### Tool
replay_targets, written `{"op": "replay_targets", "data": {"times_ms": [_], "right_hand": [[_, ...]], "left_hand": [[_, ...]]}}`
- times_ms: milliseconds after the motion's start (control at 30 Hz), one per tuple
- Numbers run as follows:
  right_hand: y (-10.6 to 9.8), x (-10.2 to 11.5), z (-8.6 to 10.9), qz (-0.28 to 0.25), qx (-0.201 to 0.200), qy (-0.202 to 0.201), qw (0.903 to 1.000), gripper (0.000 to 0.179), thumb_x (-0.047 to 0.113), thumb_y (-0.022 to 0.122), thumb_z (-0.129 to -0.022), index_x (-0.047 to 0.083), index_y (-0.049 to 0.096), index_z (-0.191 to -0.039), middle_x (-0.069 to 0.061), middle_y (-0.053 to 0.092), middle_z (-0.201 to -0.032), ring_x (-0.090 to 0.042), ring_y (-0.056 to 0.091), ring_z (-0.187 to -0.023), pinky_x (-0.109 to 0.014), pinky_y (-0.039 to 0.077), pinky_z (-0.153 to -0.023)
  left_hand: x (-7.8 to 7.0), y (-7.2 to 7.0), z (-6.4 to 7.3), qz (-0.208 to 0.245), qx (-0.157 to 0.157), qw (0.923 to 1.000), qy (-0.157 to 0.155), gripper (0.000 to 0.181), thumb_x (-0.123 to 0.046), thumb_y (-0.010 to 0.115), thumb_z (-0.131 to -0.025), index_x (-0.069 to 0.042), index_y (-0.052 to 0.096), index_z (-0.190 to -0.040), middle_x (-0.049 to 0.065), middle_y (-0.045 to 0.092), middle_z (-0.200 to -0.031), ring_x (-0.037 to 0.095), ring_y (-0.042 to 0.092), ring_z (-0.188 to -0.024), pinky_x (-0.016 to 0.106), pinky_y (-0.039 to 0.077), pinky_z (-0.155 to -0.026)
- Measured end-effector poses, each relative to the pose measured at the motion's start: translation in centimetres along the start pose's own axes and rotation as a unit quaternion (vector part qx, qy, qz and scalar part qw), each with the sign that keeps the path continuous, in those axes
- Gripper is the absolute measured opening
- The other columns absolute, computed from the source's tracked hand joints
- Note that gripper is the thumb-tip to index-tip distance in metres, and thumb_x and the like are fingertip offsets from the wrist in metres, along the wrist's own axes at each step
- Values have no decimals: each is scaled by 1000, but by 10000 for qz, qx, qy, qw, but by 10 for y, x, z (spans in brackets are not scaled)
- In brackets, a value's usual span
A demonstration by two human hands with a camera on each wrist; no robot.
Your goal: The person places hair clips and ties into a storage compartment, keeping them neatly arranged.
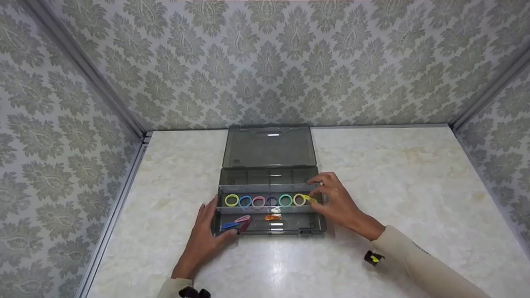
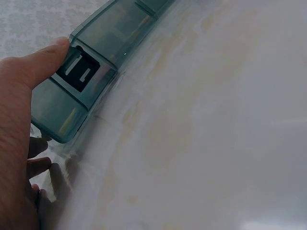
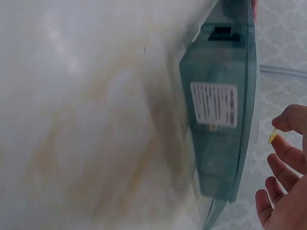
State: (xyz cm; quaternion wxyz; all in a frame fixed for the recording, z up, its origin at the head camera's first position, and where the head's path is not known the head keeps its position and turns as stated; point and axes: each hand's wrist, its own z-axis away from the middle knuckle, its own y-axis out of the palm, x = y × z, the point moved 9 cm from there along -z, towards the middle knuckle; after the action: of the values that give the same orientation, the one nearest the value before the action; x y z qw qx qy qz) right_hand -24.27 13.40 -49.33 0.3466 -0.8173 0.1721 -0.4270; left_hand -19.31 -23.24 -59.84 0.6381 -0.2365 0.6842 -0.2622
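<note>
A smoky translucent storage box [image 1: 258, 178] stands on the table with its lid [image 1: 269, 147] tipped back. My left hand [image 1: 203, 238] holds its front left corner, thumb on the front wall and fingers along the left side. In my right hand [image 1: 343, 207], thumb and index finger pinch a small yellow hair clip [image 3: 272, 137] over the right end of the middle row. Ring-shaped hair ties stand in that row, among them a yellow hair tie [image 1: 226, 200] and a green hair tie [image 1: 280, 200]. Pink [image 1: 243, 218], blue, dark red and orange [image 1: 272, 217] hair clips lie in the front compartment.
The marbled table [image 1: 381, 165] extends on both sides of the box. Patterned wall panels [image 1: 269, 62] enclose it at the back and sides. The lid reaches close to the back panel. A white label [image 3: 214, 104] is on the box's right side.
</note>
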Motion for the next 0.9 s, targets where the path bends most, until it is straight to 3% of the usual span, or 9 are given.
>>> {"op": "replay_targets", "data": {"times_ms": [400,700,900], "right_hand": [[34,23,4,-96,537,-467,9974,4,10,89,-92,10,85,-93,-8,69,-133,-32,53,-134,-63,48,-113],[52,32,4,-215,1073,-452,9930,5,11,86,-94,15,86,-90,-7,69,-138,-30,50,-137,-63,47,-112],[64,36,3,-199,1434,-426,9885,4,14,84,-96,13,88,-96,-5,67,-141,-30,48,-140,-63,45,-114]], "left_hand": [[-1,0,0,31,5,10000,-43,117,-63,87,-88,-24,22,-178,13,32,-179,51,10,-168,76,17,-129],[-1,-1,-1,59,-4,10000,15,117,-62,88,-89,-24,22,-178,11,32,-180,52,10,-167,76,17,-129],[0,0,0,77,9,10000,21,117,-62,87,-89,-24,22,-178,11,31,-180,51,9,-168,76,16,-130]]}}
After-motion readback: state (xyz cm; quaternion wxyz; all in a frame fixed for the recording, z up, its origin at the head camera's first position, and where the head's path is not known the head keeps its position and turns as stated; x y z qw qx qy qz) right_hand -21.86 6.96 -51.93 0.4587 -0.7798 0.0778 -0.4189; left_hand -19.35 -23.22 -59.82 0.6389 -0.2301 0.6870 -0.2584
